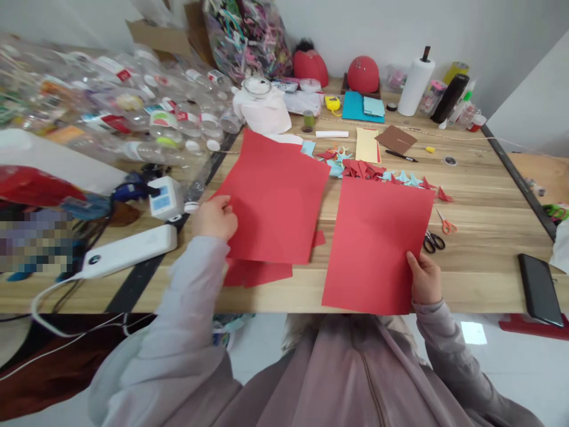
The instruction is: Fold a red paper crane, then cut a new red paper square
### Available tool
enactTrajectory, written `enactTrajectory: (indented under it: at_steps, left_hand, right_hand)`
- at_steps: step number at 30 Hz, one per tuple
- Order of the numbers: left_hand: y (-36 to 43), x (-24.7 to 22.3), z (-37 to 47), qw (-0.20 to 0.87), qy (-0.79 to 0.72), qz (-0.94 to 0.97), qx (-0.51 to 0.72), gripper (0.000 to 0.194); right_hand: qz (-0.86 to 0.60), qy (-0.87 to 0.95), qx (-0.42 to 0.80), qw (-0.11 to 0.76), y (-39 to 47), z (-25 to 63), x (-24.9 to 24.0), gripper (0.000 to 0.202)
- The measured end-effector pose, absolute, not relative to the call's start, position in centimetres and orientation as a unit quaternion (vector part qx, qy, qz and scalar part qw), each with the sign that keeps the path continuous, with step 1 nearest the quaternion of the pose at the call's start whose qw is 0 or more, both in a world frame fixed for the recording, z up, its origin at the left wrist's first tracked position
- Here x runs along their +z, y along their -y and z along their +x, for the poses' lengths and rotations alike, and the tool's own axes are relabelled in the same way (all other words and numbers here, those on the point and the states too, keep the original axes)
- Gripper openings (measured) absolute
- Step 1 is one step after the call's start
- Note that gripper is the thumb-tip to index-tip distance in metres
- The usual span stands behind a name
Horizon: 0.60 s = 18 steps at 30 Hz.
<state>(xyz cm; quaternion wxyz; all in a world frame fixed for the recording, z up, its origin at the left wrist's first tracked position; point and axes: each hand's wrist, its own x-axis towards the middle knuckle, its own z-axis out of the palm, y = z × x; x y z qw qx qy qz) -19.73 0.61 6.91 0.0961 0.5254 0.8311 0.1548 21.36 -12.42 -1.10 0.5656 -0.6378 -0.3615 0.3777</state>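
My left hand (216, 218) is closed on the left edge of a large red sheet (278, 201), which is slightly bent at its upper left. With its thumb on top, my right hand (425, 277) pinches the right edge of a second red sheet (377, 243). A gap separates the two sheets. Under the left sheet, smaller red paper pieces (267, 274) stick out on the table. Behind the sheets lies a row of small folded red pieces (362, 169) and light blue pieces (403, 177).
Black scissors (434, 242) and orange scissors (448, 226) lie right of the right sheet. A phone (540, 289) rests at the far right. A white power bank (128, 251), a white adapter (165, 198) and many plastic bottles crowd the left. A black pen (401, 156) lies behind.
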Motion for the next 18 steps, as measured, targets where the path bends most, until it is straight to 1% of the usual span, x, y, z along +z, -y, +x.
enactTrajectory:
  at_steps: [3,6,10,12,15,17,18]
  left_hand:
    - [-1.6,7.1,-20.9,0.084,-0.823,0.558,0.066,0.041]
    - [-2.7,6.5,-21.6,0.064,-0.841,0.536,0.043,0.043]
    - [-3.6,6.3,-22.3,0.07,-0.869,0.489,0.003,0.043]
    - [-2.9,6.9,-21.5,0.057,-0.847,0.529,0.018,0.041]
    - [0.1,7.9,-18.2,0.029,-0.733,0.665,0.139,0.046]
    - [2.6,7.9,-14.9,0.068,-0.596,0.779,0.18,0.046]
    - [3.8,7.5,-13.1,0.103,-0.512,0.837,0.166,0.046]
  right_hand:
    - [-0.648,0.356,0.37,0.563,12.3,21.9,-1.3,0.036]
    - [-0.637,0.36,0.395,0.555,12.2,22.1,-1.4,0.04]
    - [-0.626,0.364,0.439,0.532,11.9,22.4,-1.2,0.045]
    - [-0.62,0.357,0.454,0.531,11.6,22.6,-1.1,0.047]
    - [-0.614,0.328,0.476,0.537,11.2,22.9,-0.6,0.044]
    - [-0.612,0.3,0.497,0.537,11.0,23.0,0.0,0.043]
    - [-0.611,0.287,0.507,0.536,10.9,23.0,0.4,0.043]
